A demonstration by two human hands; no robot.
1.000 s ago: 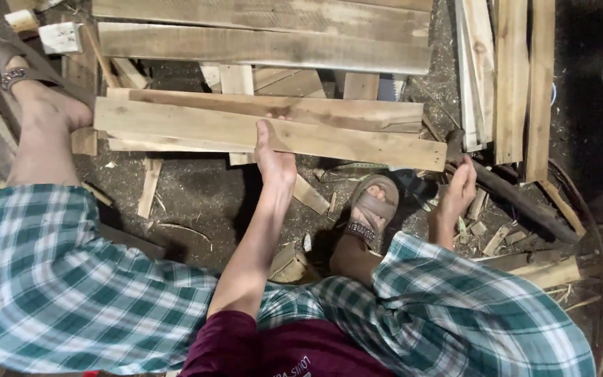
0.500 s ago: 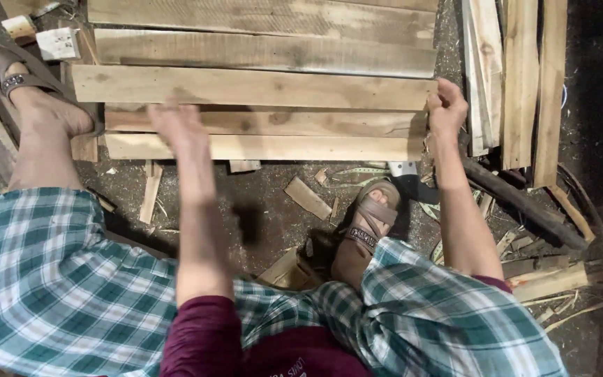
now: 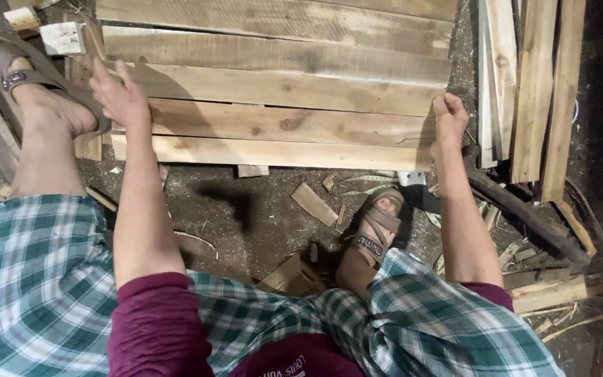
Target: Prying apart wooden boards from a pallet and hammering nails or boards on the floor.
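Several pale wooden planks [image 3: 280, 91] lie side by side across the ground in front of me. My left hand [image 3: 118, 96] rests with fingers spread on the left ends of the planks, near my sandalled left foot [image 3: 33, 91]. My right hand [image 3: 449, 119] is curled around the right end of the nearer planks. The nearest plank [image 3: 266, 152] lies lowest, just beyond my knees. My right foot [image 3: 375, 230] in a sandal sits on the dirt below it.
More long boards [image 3: 532, 84] stand lengthwise at the right. A dark handled tool [image 3: 525, 213] lies on the ground beside my right arm. Wood scraps and offcuts [image 3: 313, 202] litter the dirt, and a small white block [image 3: 63, 38] sits at the upper left.
My left hand has slid left to the planks' left ends. My right hand stays at their right ends. The planks now lie more squarely together.
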